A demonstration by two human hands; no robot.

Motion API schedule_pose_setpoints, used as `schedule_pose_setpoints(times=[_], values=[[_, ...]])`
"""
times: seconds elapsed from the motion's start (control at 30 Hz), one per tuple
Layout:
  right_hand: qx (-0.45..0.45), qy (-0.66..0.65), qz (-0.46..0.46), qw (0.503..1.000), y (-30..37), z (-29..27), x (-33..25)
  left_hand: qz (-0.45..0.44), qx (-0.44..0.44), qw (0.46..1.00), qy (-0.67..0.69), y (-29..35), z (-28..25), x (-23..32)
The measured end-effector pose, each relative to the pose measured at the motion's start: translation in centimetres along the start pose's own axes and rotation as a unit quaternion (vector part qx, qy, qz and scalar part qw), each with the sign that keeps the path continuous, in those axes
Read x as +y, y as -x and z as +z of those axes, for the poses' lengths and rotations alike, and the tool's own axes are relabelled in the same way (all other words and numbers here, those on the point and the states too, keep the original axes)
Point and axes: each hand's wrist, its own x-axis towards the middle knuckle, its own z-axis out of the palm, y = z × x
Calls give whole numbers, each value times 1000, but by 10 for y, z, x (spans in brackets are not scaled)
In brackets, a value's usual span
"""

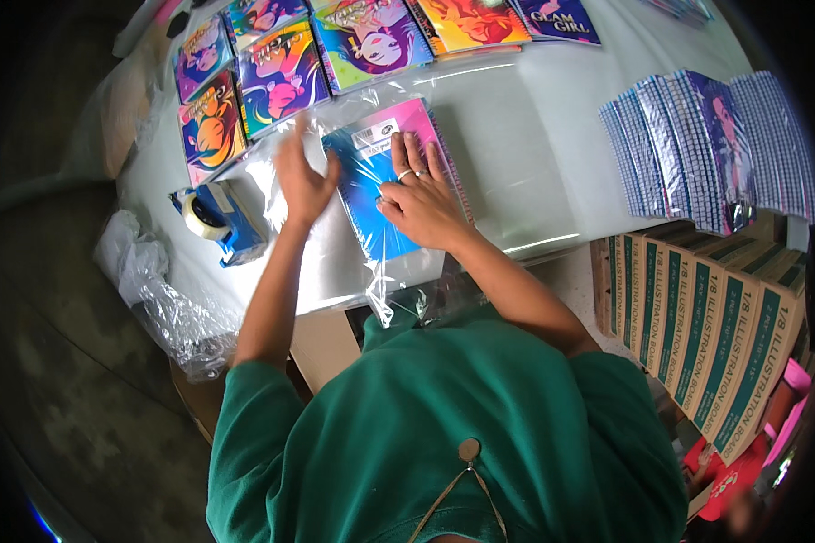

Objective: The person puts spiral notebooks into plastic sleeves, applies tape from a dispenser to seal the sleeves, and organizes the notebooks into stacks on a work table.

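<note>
A blue and pink spiral notebook (371, 217), with a white label near its top, lies at an angle on the table before me. Clear plastic film (380, 288) covers it and reaches past its lower edge toward my shirt. My right hand (426, 204) rests flat on the notebook, fingers spread, with rings showing. Just left of the notebook, my left hand (305, 181) is raised over the film, its thumb apart from its fingers. Those fingertips are slightly blurred, and nothing shows between them. A blue tape dispenser (228, 222) with a roll of tape stands left of my left hand.
Colourful illustrated notebooks (283, 77) lie in rows along the far left and back of the white-covered table (516, 154). A long row of stacked spiral notebooks (670, 149) is at the right. Cardboard boxes (697, 317) stand below it. Crumpled plastic (167, 294) hangs off the left edge.
</note>
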Motion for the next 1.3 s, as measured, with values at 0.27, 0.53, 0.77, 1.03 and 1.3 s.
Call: schedule_pose_setpoints(times=[0.27, 0.53, 0.77, 1.03, 1.3], values=[[-8, 21, 8, 1000, 0, -5, -3, -19, -167, 979, 118, -134, 14, -3], [-11, 15, 19, 1000, 0, -5, -8, -50, 60, 993, 83, -218, -18, 7], [-7, 11, 21, 1000, 0, -4, -8, 114, -396, 911, -31, -158, -33, -11], [-16, 21, 26, 999, 1, -6, -6, -50, 23, 998, 26, -180, -2, 56], [14, 15, 19, 1000, 2, -3, -5, 51, -220, 964, -140, -121, 18, 103]])
